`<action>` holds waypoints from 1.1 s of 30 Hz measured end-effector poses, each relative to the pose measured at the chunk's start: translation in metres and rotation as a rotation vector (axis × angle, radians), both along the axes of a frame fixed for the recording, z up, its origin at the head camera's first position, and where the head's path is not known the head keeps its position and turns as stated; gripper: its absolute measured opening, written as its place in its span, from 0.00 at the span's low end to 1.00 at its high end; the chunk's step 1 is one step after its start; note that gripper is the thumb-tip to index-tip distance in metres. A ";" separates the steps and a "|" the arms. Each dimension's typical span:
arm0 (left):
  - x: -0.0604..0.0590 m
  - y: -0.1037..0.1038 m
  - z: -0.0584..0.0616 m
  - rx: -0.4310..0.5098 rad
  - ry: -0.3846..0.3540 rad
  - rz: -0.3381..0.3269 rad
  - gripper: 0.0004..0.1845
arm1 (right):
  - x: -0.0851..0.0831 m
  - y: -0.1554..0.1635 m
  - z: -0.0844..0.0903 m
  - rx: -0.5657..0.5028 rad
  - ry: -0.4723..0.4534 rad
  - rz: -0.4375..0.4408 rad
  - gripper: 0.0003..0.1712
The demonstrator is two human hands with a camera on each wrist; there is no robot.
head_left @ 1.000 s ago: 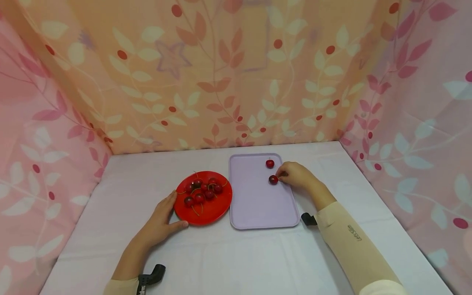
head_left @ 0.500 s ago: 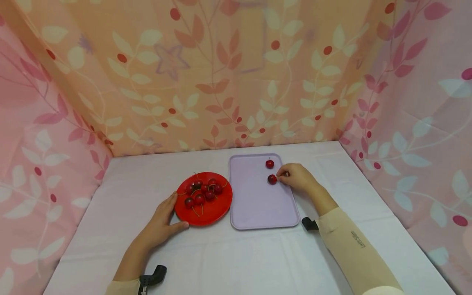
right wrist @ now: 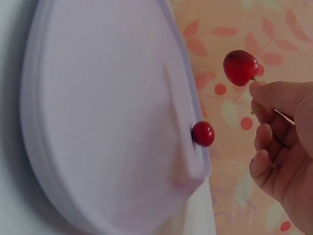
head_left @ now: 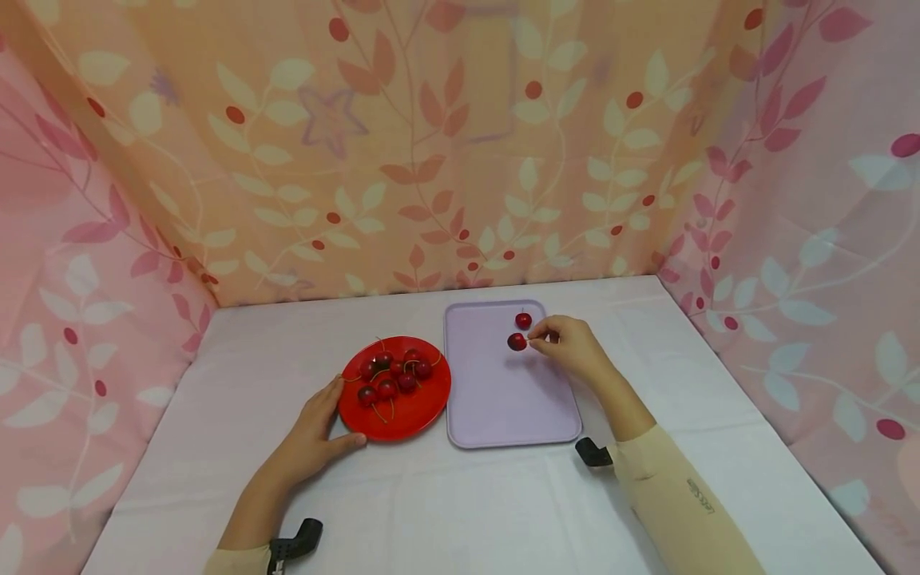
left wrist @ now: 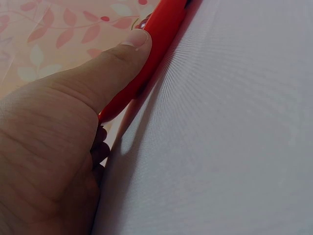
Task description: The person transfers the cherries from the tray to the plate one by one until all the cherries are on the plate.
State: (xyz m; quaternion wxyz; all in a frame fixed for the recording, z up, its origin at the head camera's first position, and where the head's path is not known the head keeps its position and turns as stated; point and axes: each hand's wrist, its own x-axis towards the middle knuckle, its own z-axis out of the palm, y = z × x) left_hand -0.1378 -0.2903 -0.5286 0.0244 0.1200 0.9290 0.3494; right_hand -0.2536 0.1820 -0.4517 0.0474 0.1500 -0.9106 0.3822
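Note:
My right hand (head_left: 575, 347) pinches a dark red cherry (head_left: 517, 342) by its stem between thumb and forefinger. In the right wrist view this cherry (right wrist: 240, 68) hangs clear of the lilac tray (right wrist: 112, 107), its stem end poking out below the fingertips. A second cherry (head_left: 523, 320) lies on the tray (head_left: 496, 407) near its far right corner. To the left, a red plate (head_left: 413, 423) bears several cherries (head_left: 386, 389) with stems. My left hand (head_left: 309, 435) rests against the plate's left rim, fingers along the side and thumb at the front edge.
A white cloth (head_left: 431, 511) covers the table, with the plate and tray side by side on it. Floral curtains (head_left: 460, 160) close off the back and both sides. Each wrist carries a black camera mount (head_left: 305, 537).
My right hand has lifted the pinched cherry off the tray and moved it slightly left and toward the back. The left hand stays at the plate.

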 end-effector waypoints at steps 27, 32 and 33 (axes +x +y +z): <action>-0.003 -0.001 0.000 0.007 0.024 -0.016 0.61 | 0.046 -0.044 0.015 -0.174 0.008 0.062 0.05; -0.002 0.000 0.001 0.010 0.025 -0.017 0.61 | 0.049 -0.051 0.012 -0.172 0.028 0.092 0.05; -0.001 0.000 0.001 0.014 0.024 -0.019 0.61 | 0.050 -0.052 0.012 -0.174 0.032 0.095 0.05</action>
